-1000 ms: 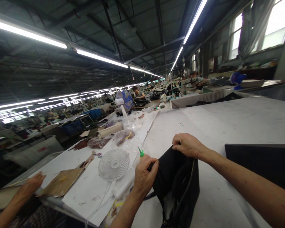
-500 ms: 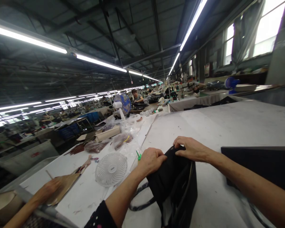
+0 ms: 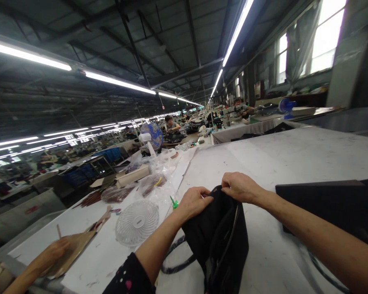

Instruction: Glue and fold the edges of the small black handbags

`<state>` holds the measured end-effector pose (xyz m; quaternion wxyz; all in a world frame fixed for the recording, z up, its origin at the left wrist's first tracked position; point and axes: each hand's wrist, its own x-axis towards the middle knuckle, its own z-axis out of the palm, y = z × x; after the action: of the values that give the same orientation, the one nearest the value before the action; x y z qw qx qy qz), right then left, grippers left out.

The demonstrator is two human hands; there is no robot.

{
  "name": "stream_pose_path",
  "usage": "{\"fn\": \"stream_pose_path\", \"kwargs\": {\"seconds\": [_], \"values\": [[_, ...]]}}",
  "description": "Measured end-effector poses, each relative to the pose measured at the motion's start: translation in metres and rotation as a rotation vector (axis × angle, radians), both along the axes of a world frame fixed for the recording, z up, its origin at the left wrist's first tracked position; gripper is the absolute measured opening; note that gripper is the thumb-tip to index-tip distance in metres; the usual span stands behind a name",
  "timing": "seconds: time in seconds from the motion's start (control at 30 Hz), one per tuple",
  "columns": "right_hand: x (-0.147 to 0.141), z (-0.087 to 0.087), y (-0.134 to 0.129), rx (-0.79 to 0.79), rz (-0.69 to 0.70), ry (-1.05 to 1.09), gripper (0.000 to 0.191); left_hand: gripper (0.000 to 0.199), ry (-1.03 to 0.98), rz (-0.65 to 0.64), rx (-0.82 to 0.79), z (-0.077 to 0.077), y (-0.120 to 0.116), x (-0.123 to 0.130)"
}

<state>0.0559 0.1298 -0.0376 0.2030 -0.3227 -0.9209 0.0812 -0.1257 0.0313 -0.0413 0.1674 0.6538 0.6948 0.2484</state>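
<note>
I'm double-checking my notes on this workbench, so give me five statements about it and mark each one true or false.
1. The left hand and right hand both grip the black bag near its top edge. True.
2. The small white fan is right of the bag in the picture. False: it is left of it.
3. A co-worker's hand is at the lower left. True.
4. The green nozzle is in the right hand. False: it shows left of the left hand.
5. A flat black piece lies at the right. True.
</note>
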Motion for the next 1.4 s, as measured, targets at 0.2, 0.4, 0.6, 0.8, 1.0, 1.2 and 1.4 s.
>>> {"fn": "stream_pose_path", "kwargs": {"seconds": [0.2,0.4,0.6,0.8,1.0,1.2,1.4], "values": [[-0.008,0.003,-0.002,0.054,-0.081,-0.113,0.017,0.024,0.0,-0.029,-0.03,-0.004,0.005,0.001],[-0.008,0.007,-0.003,0.065,-0.094,-0.155,0.02,0.019,-0.062,-0.076,-0.055,-0.004,0.001,0.003],[-0.006,0.003,-0.002,0.047,-0.07,-0.13,0.02,0.014,-0.155,-0.111,-0.097,-0.004,0.008,-0.003],[-0.01,0.001,0.0,-0.027,-0.048,-0.02,0.017,0.025,0.033,-0.099,-0.06,0.003,0.027,0.006],[0.014,-0.009,-0.002,-0.217,-0.004,0.271,0.029,0.023,0.247,0.097,0.099,-0.001,0.029,0.01],[0.046,-0.027,-0.044,-0.587,-0.045,0.559,0.038,0.019,0.324,0.297,0.082,0.002,0.012,-0.01],[0.046,-0.042,-0.116,-0.632,0.033,0.687,0.065,0.02,0.458,0.415,-0.042,0.001,0.006,-0.026]]}}
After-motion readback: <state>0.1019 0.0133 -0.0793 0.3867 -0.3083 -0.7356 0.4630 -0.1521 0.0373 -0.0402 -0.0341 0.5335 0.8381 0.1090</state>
